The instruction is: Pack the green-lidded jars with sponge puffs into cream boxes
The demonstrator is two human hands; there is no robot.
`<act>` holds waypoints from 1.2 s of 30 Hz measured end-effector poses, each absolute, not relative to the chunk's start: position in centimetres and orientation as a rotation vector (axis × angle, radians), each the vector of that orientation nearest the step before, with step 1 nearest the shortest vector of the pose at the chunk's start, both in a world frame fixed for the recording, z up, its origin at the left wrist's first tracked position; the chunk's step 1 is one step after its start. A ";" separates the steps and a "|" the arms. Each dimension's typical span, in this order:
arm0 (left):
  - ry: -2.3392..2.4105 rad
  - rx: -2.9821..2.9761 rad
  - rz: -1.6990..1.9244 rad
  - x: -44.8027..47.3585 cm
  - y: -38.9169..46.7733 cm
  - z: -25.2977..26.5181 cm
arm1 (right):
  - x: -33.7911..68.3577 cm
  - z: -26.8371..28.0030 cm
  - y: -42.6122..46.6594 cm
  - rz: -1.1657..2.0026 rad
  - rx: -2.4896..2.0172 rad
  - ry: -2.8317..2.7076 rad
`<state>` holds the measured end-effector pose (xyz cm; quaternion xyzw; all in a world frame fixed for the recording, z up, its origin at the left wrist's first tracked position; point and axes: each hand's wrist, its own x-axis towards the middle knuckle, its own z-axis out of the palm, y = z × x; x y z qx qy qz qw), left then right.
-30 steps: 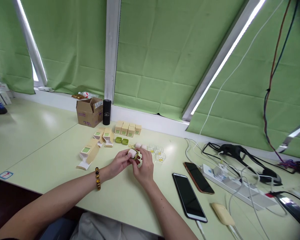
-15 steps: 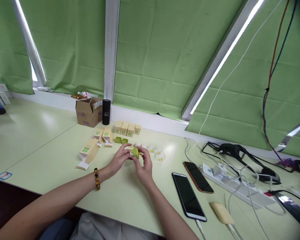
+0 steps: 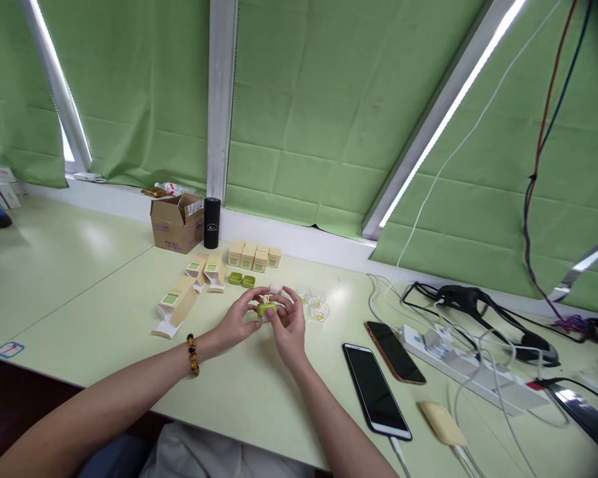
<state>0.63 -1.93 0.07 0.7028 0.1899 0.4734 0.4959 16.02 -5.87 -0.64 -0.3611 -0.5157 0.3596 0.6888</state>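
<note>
**Left hand (image 3: 236, 322) and right hand (image 3: 290, 332) met at a small rounded green case with a pale loop on top (image 3: 266, 309)**

Both bare forearms reached in from the near side and converged toward the far side, the left one slanting rightward, the right one leaning leftward. The left wrist wore a bracelet of brown and amber beads (image 3: 193, 355). The right hand's fingers were closed on the case, the thumb on its near face. The left hand's fingers curved around its left side, the thumb below; whether they gripped it or merely touched it could not be told. The case was between the two hands, over the pale green laminate tabletop (image 3: 264, 392), its loop pointing up.

The tabletop's near edge ran slanting beneath both forearms, with a stretch of bare surface between them. To the left, bare surface also lay between the left forearm and the nearest open cream cardboard carton (image 3: 178, 302). On the far side, room was tighter: two joined square green trays (image 3: 242, 280) stood just beyond the left fingers, and clear plastic containers with yellow centres (image 3: 319, 312) were near the right fingers. A white-framed phone with a black screen (image 3: 377, 392) lay right of the right forearm, apart from it.
</note>
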 end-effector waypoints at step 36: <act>0.574 1.231 1.228 0.8 0.6 -0.5 | 21.1 0.2 -4.9 -0.391 -2.035 -1.740</act>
